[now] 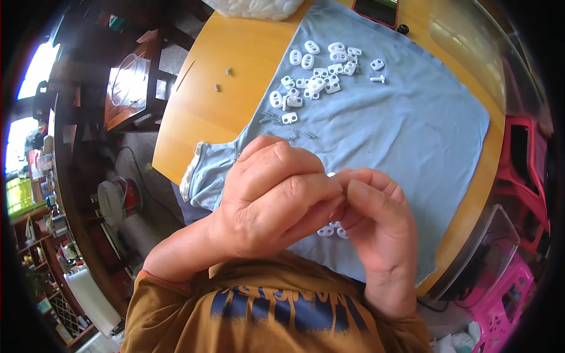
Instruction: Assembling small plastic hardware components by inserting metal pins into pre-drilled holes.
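Observation:
My left hand point(273, 197) and my right hand point(381, 220) meet over the near part of a light blue cloth point(406, 135), both closed with fingertips pinched together. A small white edge shows at the fingertips; the rest of whatever they hold is hidden. Beyond them lies a loose pile of white plastic cord lock pieces point(316, 84), many with two holes. Small metal springs point(270, 117) are scattered left of and below that pile. A white plunger-like piece point(377, 79) lies apart on the right. More white pieces point(325, 231) show beneath my hands, partly covered.
The cloth lies on a yellow wooden table point(206, 117), where two tiny springs point(217, 88) rest at the left. A clear bag of white pieces point(256, 7) and a dark-screened phone point(378, 10) are at the far edge. Pink plastic stools point(506, 300) stand at the right.

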`<state>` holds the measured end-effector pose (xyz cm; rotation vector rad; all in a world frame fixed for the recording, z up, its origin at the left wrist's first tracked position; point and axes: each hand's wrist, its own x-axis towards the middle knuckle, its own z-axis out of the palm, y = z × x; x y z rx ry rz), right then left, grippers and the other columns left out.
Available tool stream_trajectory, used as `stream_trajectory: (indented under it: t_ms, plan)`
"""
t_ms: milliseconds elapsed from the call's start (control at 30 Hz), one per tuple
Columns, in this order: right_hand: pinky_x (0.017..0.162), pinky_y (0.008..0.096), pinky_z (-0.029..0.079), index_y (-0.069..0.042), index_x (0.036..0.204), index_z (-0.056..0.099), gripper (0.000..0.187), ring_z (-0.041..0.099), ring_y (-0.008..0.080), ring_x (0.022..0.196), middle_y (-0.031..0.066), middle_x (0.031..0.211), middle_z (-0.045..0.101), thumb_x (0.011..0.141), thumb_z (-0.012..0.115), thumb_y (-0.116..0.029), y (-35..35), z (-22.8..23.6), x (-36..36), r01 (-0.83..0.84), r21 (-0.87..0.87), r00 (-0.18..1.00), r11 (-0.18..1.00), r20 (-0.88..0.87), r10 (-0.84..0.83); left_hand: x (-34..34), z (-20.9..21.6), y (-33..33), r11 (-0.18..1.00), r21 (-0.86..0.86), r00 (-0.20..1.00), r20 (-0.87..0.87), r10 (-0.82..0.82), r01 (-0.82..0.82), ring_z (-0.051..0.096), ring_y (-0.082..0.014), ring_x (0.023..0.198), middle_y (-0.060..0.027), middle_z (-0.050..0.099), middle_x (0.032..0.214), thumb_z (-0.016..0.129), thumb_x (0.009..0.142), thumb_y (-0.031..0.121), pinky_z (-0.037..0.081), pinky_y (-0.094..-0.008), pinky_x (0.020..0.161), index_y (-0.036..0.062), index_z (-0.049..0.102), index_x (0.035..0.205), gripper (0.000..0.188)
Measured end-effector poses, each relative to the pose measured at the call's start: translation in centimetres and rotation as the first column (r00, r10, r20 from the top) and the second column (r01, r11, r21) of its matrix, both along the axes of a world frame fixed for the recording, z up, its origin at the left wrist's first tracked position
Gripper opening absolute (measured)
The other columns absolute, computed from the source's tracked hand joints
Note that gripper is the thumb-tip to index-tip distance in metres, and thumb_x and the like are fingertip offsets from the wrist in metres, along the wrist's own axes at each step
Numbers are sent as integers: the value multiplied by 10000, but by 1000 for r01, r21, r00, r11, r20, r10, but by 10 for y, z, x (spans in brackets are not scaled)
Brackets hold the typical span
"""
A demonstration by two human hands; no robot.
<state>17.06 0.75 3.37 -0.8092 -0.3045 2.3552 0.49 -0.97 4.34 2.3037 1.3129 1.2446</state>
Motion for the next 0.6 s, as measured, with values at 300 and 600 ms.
stream_trajectory:
  t_ms: [300,600]
  plan:
    - [640,231,432,3,881,592,187,505,91,659,41,773,585,836,579,-178,-2,-10,-2,108,74,994,991,-23,-107,-13,2,45,980,-193,998,-32,-61,53,555,-220,680,-121,558,761,598,710,-31,440,-281,598,-16,592,817,108]
    - [639,223,428,-14,861,587,190,495,87,650,25,752,565,844,575,-203,-1,-13,-6,111,122,994,986,-17,-110,9,-26,131,1000,-31,883,-469,-12,-3,551,-272,818,-85,575,864,559,753,69,440,-354,713,66,609,948,202]
